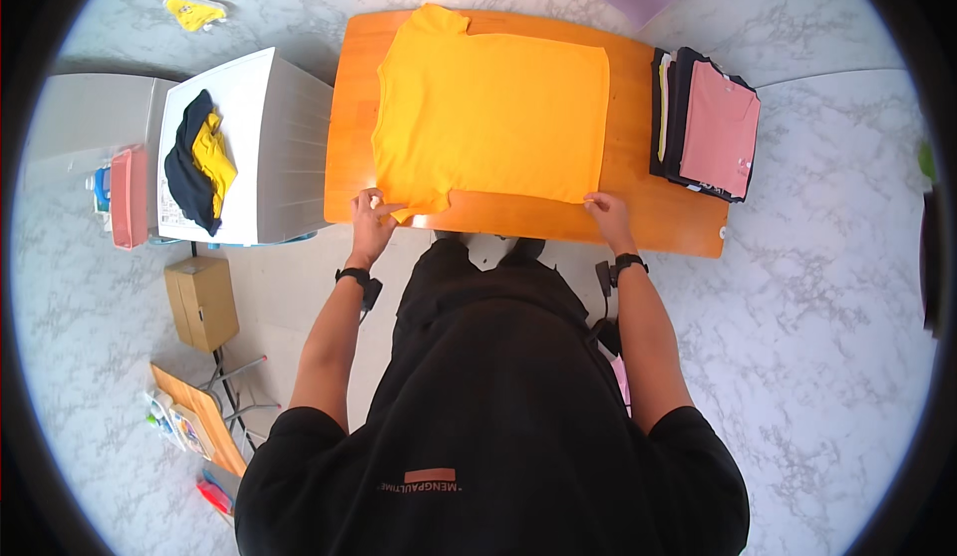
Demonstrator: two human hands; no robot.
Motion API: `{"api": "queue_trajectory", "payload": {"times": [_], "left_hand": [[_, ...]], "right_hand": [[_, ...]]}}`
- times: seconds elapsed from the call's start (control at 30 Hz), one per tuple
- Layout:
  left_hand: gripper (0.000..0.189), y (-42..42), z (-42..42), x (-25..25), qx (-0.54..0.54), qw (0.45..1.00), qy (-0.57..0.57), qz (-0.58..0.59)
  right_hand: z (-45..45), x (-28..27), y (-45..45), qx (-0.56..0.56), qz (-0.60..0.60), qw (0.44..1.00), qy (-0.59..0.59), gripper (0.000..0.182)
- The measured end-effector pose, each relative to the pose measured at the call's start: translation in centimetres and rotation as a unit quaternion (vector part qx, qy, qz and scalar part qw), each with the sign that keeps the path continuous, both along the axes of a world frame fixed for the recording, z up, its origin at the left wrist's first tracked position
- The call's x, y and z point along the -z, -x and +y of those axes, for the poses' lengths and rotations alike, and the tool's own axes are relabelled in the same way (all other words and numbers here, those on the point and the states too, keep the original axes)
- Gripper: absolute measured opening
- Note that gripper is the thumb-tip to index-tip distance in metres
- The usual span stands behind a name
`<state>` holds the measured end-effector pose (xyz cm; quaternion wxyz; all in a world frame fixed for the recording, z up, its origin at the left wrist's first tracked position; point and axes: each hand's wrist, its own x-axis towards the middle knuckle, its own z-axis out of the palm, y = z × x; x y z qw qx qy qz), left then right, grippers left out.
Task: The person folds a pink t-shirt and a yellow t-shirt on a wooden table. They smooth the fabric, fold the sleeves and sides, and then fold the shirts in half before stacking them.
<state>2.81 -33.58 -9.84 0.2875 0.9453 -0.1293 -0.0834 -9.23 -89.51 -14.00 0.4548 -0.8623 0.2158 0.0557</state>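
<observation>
A yellow T-shirt [501, 115] lies spread sideways on an orange wooden table [628, 219], its hem to the right and its sleeves to the left. My left hand [371, 223] is at the near sleeve, fingers on the cloth by the table's front edge. With thumb and fingertips, my right hand [609, 216] pinches the near corner of the hem. Dark bands with small devices are strapped round both wrists. A stack of folded clothes [719, 126], a pink shirt on top, sits at the table's right end.
Left of the table stands a white appliance [254, 122] with a crumpled dark and yellow garment [202, 163] on it. A pink plastic bin [128, 197] is beside it. Lower left are a cardboard box [200, 303] and a tilted small folding table [202, 414]. A marble-patterned wall [815, 272] is at the right.
</observation>
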Motion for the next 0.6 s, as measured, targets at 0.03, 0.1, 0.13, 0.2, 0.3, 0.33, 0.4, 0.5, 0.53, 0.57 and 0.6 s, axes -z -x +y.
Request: {"api": "queue_trajectory", "payload": {"times": [0.03,0.1,0.13,0.2,0.3,0.33,0.4,0.5,0.53,0.57,0.6], "left_hand": [[0.039,-0.3,-0.2,-0.4,0.025,0.999,0.012,-0.029],[0.038,-1.1,0.2,-2.0,0.071,0.993,0.028,-0.085],[0.033,-2.3,0.3,-2.6,0.066,0.993,0.082,-0.050],[0.024,-6.2,-0.1,-2.9,0.057,0.979,0.195,0.025],[0.028,-13.3,-1.4,-4.6,-0.047,0.948,0.245,0.198],[0.032,-16.2,-2.4,-4.7,-0.065,0.933,0.283,0.213],[0.042,-20.8,-4.2,-3.9,-0.099,0.897,0.356,0.242],[0.053,-24.1,-4.7,-1.8,-0.239,0.877,0.288,0.303],[0.061,-24.5,-4.0,-0.7,-0.237,0.881,0.216,0.347],[0.060,-24.3,-3.2,0.4,-0.217,0.886,0.196,0.361],[0.058,-24.0,-2.6,1.4,-0.195,0.890,0.176,0.374]], "right_hand": [[-0.1,0.0,0.2,-0.024,-0.021,0.997,0.065,0.018],[0.2,-1.8,-0.6,-0.050,-0.114,0.980,0.155,0.021],[0.6,-3.3,-1.4,-0.062,-0.161,0.965,0.199,0.022],[-0.7,-3.5,-3.3,-0.049,-0.187,0.978,0.076,0.018],[-2.4,-4.3,-7.5,0.062,-0.037,0.984,-0.163,0.016],[-3.3,-3.8,-9.1,0.087,-0.029,0.985,-0.148,0.019],[-5.4,-2.3,-11.6,0.136,-0.011,0.984,-0.116,0.025],[-4.0,-2.4,-14.2,0.234,0.057,0.961,-0.136,0.039],[-3.7,-2.3,-14.2,0.241,0.087,0.957,-0.135,0.043],[-3.3,-2.2,-14.0,0.248,0.116,0.952,-0.135,0.046],[-3.1,-2.0,-13.9,0.256,0.144,0.947,-0.134,0.050]]}}
